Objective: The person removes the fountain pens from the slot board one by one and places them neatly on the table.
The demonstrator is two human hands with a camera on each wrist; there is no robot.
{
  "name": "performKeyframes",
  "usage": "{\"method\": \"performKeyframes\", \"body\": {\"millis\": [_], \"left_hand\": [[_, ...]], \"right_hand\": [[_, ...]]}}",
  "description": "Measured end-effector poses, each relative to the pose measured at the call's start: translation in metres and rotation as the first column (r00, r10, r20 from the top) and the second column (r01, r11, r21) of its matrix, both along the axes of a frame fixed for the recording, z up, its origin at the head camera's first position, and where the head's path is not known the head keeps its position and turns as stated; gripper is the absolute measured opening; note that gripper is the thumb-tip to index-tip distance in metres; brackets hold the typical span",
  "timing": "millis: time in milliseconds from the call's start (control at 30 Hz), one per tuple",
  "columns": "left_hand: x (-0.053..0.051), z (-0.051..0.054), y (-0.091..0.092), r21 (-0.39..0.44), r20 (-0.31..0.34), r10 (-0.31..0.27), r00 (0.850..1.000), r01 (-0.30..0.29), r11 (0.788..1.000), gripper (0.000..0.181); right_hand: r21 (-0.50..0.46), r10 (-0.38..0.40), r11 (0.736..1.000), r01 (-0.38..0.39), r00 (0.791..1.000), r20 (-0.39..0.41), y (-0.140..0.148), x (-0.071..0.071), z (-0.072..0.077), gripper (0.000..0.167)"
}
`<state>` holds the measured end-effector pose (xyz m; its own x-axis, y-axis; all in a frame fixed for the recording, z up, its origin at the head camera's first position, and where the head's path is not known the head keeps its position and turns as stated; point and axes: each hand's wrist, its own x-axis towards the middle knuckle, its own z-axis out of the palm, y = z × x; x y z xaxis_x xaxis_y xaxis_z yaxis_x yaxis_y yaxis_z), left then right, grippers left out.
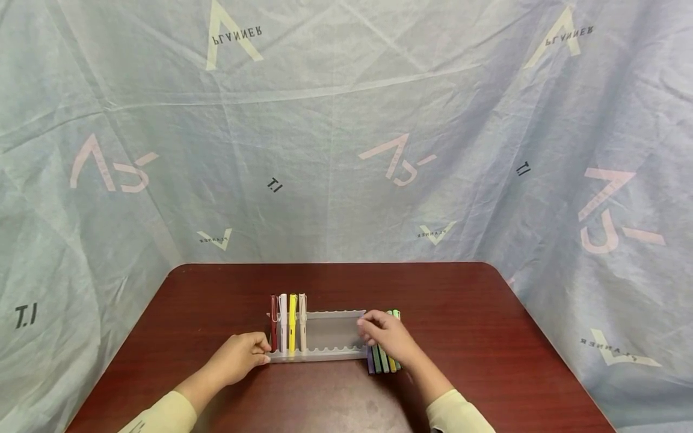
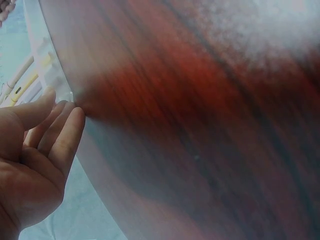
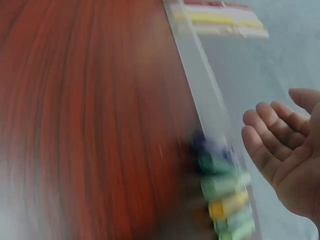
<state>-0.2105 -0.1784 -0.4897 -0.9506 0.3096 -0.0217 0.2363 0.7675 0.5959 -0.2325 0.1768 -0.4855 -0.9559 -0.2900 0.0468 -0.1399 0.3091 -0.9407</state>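
Observation:
A pale pen rack point(image 1: 338, 353) with scalloped edges lies on the table. Its left part holds a dark red pen point(image 1: 273, 331), a white pen point(image 1: 283, 331), a yellow pen point(image 1: 292, 328) and a beige pen point(image 1: 302, 331), side by side. My left hand point(image 1: 240, 358) pinches the rack's front left corner between thumb and fingers. Over the rack's right end hovers my right hand point(image 1: 391, 337), fingers loosely bent and nothing between them. Below it sits a group of several pens point(image 3: 225, 192), in purple, greens and yellow, partly covered by that hand in the head view and blurred in the right wrist view.
The dark red-brown table point(image 1: 216, 294) has rounded far corners. Grey printed cloth point(image 1: 325, 198) hangs behind it and along both sides.

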Motion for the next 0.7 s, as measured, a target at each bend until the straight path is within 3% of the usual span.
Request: {"method": "performKeyframes", "body": {"millis": [167,267,400,700], "left_hand": [[0.000,0.001,0.001,0.000,-0.013,0.006,1.000,-0.006,1.000,0.012],[0.000,0.000,0.001,-0.003,-0.012,0.007,1.000,-0.007,1.000,0.012],[0.000,0.000,0.000,-0.007,-0.009,0.002,1.000,-0.002,1.000,0.012],[-0.001,-0.002,0.000,0.001,-0.012,0.004,1.000,-0.004,1.000,0.012]], "right_hand": [[0.030,0.061,0.998,-0.060,0.998,-0.008,-0.038,-0.002,0.003,0.030],[0.094,0.067,0.994,-0.064,0.997,-0.028,-0.056,-0.011,-0.009,0.035],[0.135,0.070,0.989,-0.065,0.997,-0.032,-0.077,-0.014,-0.012,0.036],[0.096,0.077,0.992,-0.076,0.997,-0.009,-0.111,-0.016,-0.018,0.027]]}}
